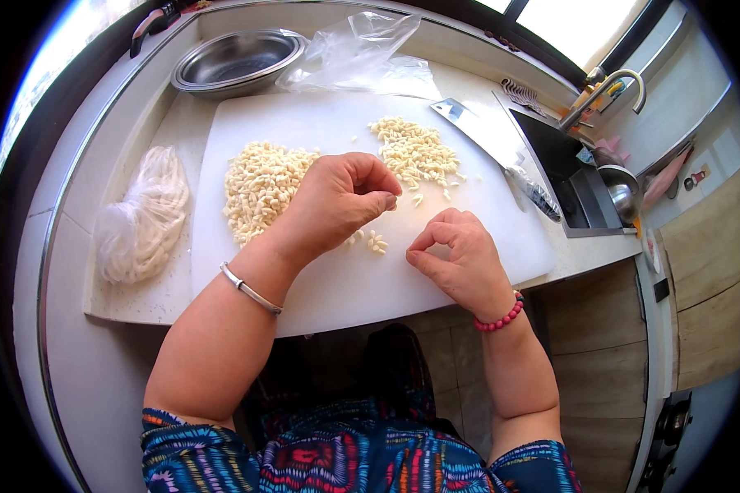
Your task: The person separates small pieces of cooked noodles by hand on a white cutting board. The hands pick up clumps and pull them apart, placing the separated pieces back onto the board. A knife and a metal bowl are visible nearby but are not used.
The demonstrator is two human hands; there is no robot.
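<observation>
My left hand (345, 194) hangs over the white cutting board (345, 302), thumb and forefinger pinched together. Whether a tiny piece sits between those fingertips is too small to tell. To its right, my right hand (459, 256) is low over the board, its thumb and forefinger meeting in a ring, with nothing visible between them. A large heap of small pale dough-like pieces (262, 185) lies at the left, partly behind my left hand. Farther right is a smaller, looser heap of similar pieces (416, 151). A few pieces (377, 242) lie between my hands.
A cleaver (481, 132) with a wrapped handle (533, 192) lies along the board's right side. Left of the board sits a plastic bag of pale strands (145, 222). Behind are a steel basin (240, 61) and clear plastic bags (357, 55). A sink (570, 179) with a faucet (610, 86) stands right.
</observation>
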